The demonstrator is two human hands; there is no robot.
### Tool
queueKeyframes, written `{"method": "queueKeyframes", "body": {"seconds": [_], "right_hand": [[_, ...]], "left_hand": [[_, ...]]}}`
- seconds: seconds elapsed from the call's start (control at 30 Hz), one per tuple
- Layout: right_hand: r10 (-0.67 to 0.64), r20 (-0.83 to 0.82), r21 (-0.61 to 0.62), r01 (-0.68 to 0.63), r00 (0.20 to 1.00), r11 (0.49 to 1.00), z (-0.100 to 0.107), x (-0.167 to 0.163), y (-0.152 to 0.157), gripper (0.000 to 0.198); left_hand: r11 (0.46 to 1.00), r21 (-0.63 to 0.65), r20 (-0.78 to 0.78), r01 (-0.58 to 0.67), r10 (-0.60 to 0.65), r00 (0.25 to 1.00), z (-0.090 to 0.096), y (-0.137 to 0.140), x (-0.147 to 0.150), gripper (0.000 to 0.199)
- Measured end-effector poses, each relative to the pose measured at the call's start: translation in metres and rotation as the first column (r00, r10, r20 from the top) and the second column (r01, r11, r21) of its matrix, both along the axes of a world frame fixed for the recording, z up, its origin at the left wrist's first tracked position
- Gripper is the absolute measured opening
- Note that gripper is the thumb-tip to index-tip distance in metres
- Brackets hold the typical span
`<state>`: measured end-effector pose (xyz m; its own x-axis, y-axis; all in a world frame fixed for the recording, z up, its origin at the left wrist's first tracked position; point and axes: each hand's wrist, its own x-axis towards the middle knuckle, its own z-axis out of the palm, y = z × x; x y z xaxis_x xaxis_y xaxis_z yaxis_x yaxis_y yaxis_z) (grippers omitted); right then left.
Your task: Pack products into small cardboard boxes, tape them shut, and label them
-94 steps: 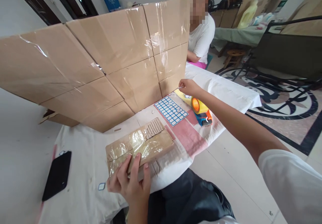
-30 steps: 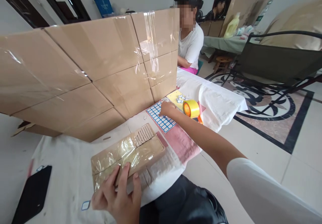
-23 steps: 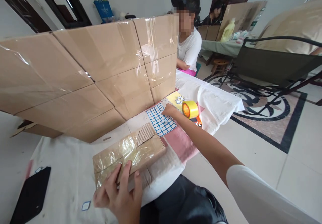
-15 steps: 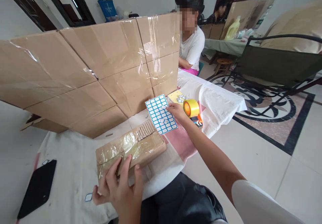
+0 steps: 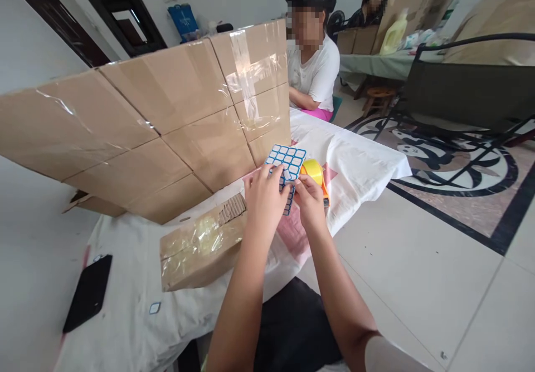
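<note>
A sheet of white, blue-bordered sticky labels (image 5: 293,153) is held up over the table, bent so its lower part hangs down. A few loose label pieces lie on its face. My left hand (image 5: 267,196) grips the sheet's left side, thumb and fingers closing on it. On the right, my right hand (image 5: 311,198) pinches the sheet's edge between thumb and fingers. Behind the right hand stands a tape dispenser with a yellow roll (image 5: 312,170), partly covered by that hand. Left of my hands lies a taped cardboard box (image 5: 200,252), with a strip of bare corrugation on top.
A tall taped cardboard partition (image 5: 192,121) stands along the table's back. The white tablecloth (image 5: 125,316) bears a black flat object (image 5: 88,292) and a single label (image 5: 154,308). Across the table sits a person in white (image 5: 320,77); a folding chair (image 5: 463,104) stands right.
My left hand has left the box and moved up and right to the label sheet. The sheet has been lifted and bent, my right hand now at its lower right edge.
</note>
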<state>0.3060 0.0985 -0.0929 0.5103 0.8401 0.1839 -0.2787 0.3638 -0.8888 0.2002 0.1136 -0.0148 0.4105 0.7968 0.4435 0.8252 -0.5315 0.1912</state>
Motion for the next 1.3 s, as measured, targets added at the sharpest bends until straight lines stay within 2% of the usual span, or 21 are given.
{"method": "queueKeyframes", "body": {"seconds": [0.17, 0.33, 0.47, 0.77, 1.0, 1.3], "right_hand": [[0.018, 0.003, 0.057, -0.018, 1.000, 0.998, 0.004, 0.000, -0.015, 0.014], [-0.032, 0.081, 0.078, 0.025, 0.996, 0.997, 0.008, -0.001, -0.026, 0.012], [-0.045, 0.103, 0.079, 0.037, 0.994, 0.996, 0.009, -0.002, -0.032, 0.012], [-0.073, 0.054, 0.013, 0.072, 0.996, 0.997, 0.016, -0.005, -0.041, 0.011], [-0.079, 0.043, -0.012, 0.080, 0.996, 0.997, 0.012, -0.002, -0.042, 0.013], [-0.107, 0.035, -0.057, 0.109, 0.994, 0.992, 0.000, 0.011, -0.037, 0.015]], "left_hand": [[0.998, 0.048, -0.052, 0.047, -0.045, 0.998, -0.012, -0.013, 0.000, 0.036], [0.997, 0.053, -0.158, 0.064, -0.055, 0.986, -0.008, -0.026, 0.001, 0.039], [0.996, 0.051, -0.176, 0.070, -0.060, 0.983, -0.005, -0.030, 0.000, 0.040], [0.998, 0.054, -0.046, 0.039, -0.037, 0.998, 0.002, -0.028, -0.014, 0.033], [0.997, 0.035, 0.071, 0.063, -0.065, 0.995, 0.009, -0.024, -0.011, 0.022], [0.996, 0.001, 0.045, 0.092, -0.092, 0.995, 0.015, -0.013, -0.003, 0.019]]}}
